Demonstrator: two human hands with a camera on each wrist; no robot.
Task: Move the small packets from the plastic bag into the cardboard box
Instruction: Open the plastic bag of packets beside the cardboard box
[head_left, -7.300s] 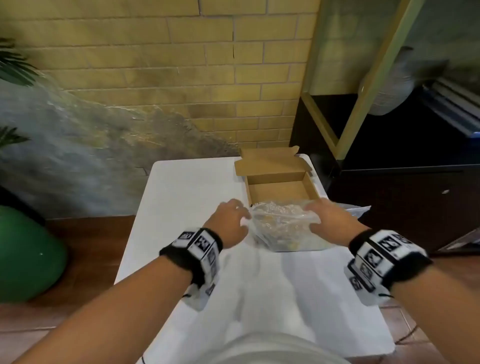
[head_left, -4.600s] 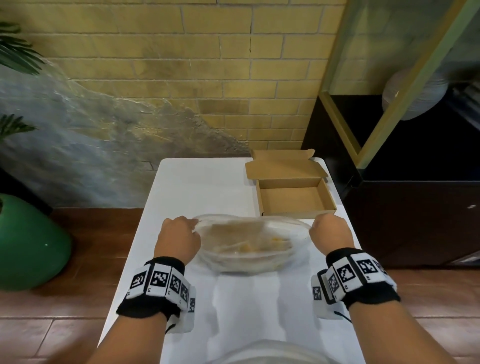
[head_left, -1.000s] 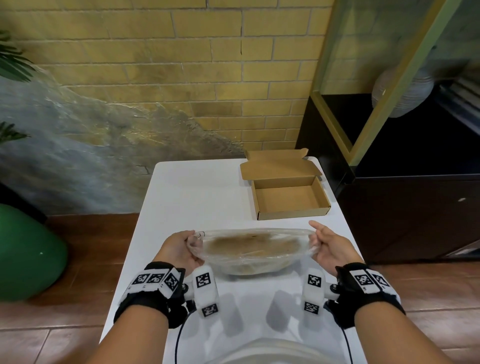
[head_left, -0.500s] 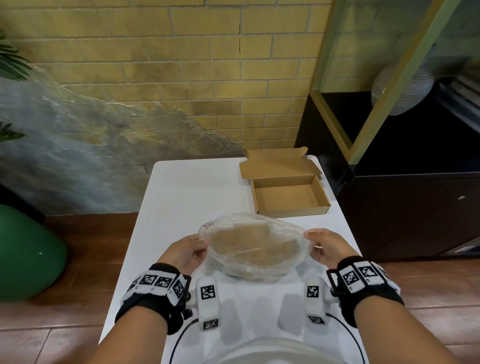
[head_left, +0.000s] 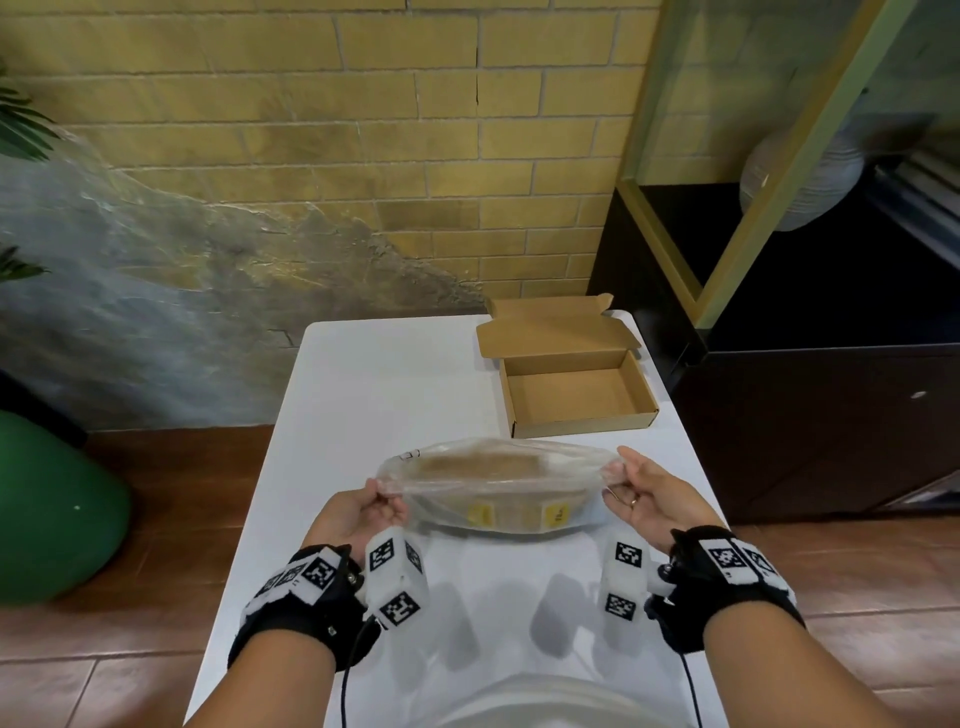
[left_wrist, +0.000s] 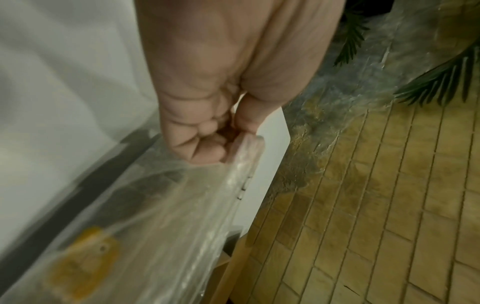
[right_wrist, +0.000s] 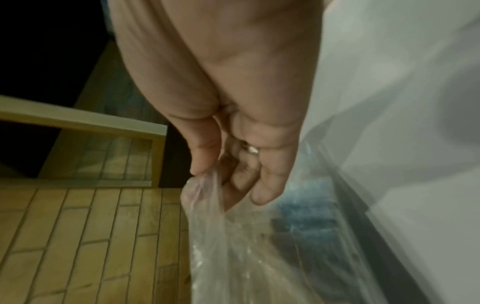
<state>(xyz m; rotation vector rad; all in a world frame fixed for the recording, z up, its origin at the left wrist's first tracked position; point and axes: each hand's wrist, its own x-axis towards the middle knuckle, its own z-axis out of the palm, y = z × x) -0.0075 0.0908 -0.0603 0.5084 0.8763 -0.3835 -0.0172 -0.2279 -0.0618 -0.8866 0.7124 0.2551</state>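
A clear plastic bag (head_left: 493, 480) hangs stretched between both hands above the white table (head_left: 395, 384). Brown and yellow-labelled small packets (head_left: 519, 514) show through its lower part. My left hand (head_left: 363, 512) pinches the bag's left end, seen close in the left wrist view as the left hand (left_wrist: 221, 144) gripping the plastic bag (left_wrist: 182, 205). My right hand (head_left: 631, 486) pinches the bag's right end; in the right wrist view the right hand (right_wrist: 228, 164) holds the gathered plastic bag (right_wrist: 233, 236). The open cardboard box (head_left: 571, 395) sits empty just beyond the bag, at the far right of the table.
A brick wall (head_left: 363, 130) rises behind the table. A dark cabinet (head_left: 805, 415) stands close to the table's right edge. A green rounded object (head_left: 47, 514) sits on the floor to the left, with plant leaves (head_left: 21, 130) above it.
The bag has been turned from a tilted, face-up pose back to a flat, stretched one, with both hands still gripping its ends and spread slightly wider.
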